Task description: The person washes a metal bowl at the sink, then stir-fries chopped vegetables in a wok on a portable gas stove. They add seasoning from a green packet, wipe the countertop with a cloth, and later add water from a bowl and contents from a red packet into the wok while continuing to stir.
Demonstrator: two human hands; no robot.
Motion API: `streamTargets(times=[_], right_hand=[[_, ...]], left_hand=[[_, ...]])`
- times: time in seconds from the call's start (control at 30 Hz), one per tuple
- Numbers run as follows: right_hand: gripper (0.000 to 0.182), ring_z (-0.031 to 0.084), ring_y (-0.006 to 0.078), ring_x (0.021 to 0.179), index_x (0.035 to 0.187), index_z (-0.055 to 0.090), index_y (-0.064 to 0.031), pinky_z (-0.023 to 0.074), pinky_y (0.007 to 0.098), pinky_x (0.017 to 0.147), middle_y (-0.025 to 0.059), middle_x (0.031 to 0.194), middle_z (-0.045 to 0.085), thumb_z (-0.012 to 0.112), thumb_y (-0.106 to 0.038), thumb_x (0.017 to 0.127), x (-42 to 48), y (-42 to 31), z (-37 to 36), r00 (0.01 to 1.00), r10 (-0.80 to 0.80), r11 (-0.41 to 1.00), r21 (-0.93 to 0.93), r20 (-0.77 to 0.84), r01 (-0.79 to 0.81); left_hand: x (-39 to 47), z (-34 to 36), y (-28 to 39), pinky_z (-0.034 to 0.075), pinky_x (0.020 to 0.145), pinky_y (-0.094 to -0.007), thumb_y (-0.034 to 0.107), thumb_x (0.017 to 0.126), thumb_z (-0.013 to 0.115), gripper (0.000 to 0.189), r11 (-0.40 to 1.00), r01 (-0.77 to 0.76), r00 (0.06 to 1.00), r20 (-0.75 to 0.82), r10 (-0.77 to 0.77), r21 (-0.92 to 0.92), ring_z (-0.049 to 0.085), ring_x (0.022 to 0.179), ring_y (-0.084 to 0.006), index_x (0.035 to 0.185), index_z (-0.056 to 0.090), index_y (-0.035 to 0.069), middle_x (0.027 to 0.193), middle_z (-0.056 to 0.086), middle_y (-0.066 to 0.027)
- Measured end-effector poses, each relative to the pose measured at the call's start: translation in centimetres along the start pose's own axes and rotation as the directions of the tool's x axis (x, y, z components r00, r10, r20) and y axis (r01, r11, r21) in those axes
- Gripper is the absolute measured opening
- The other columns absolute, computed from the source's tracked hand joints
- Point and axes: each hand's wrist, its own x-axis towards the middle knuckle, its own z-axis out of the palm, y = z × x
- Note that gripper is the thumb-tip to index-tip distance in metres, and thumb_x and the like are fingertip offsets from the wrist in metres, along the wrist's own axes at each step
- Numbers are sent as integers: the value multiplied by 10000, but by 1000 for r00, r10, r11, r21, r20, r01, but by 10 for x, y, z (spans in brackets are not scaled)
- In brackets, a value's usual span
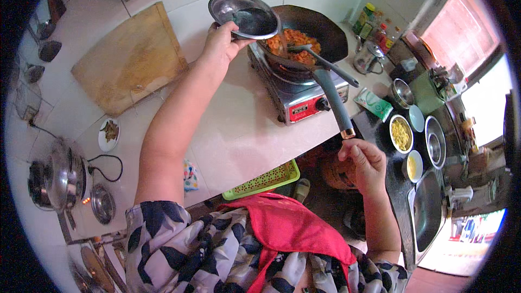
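Note:
My left hand [226, 40] grips the rim of a shiny metal bowl [222, 6], tilted over the left side of a dark wok [331, 40]. A faint streak below the bowl's lower rim looks like pouring liquid. Reddish-orange chopped food [299, 36] lies in the wok. A grey-handled spatula [331, 65] rests in it, its handle leaning over the near rim. My right hand [366, 165] is closed around the end of the wok's grey handle [333, 99]. Beneath the wok is a portable gas stove [289, 99] with a red front panel and black knob.
A wooden cutting board [130, 57] leans at the back left, near a small white plate [109, 134]. An electric pot [65, 175] stands far left. Right are seasoning bottles [366, 20], a metal pitcher [366, 59], a bowl of yellow food [401, 134] and a sink [427, 211]. A green basket [264, 179] sits below the counter edge.

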Motion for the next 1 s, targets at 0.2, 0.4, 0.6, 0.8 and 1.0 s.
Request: streamTargets(times=[0.2, 0.4, 0.6, 0.8, 1.0], right_hand=[[152, 590, 213, 824, 978, 621, 3, 464, 299, 752, 97, 889, 632, 572, -76, 858, 73, -13, -31, 962, -228, 894, -359, 149, 267], [315, 459, 341, 1083, 1124, 543, -50, 409, 412, 907, 170, 1127, 523, 572, -120, 818, 165, 3, -55, 815, -291, 231, -790, 501, 568], [381, 504, 337, 1014, 1136, 503, -20, 434, 417, 866, 164, 1069, 523, 449, 7, 760, 214, 18, -98, 808, -22, -45, -808, 589, 587], [371, 626, 320, 756, 1155, 557, -203, 508, 436, 658, 102, 842, 625, 489, -102, 804, 283, -15, -122, 871, 58, -283, -828, 488, 484], [277, 644, 295, 809, 1082, 588, -177, 536, 410, 660, 102, 882, 648, 473, -109, 840, 314, -14, -73, 872, -25, -266, -844, 489, 466]], left_hand=[[-37, 1, -1, 459, 894, -609, -50, 735, 433, 391, 961, 15, 995, -94, -43, -277, 441, 1078, -446, 1086, 285, -138, 1146, 374, -270], [-88, -40, -12, 428, 920, -612, -49, 734, 468, 426, 973, -124, 977, -193, 86, -194, 436, 1131, -399, 1150, 382, -79, 1190, 425, -224], [-145, -139, -65, 456, 898, -591, -58, 703, 492, 457, 973, -197, 841, -530, 108, -116, 445, 1114, -374, 1147, 405, 3, 1194, 405, -180], [-190, -193, -120, 463, 854, -612, -50, 711, 527, 397, 974, -189, 693, -719, 42, -126, 466, 983, -381, 1083, 412, 30, 1119, 396, -172], [-197, -256, -146, 410, 896, -641, -63, 716, 521, 311, 957, -124, 700, -706, -104, -263, 483, 920, -351, 1014, 452, -7, 1017, 445, -167]])
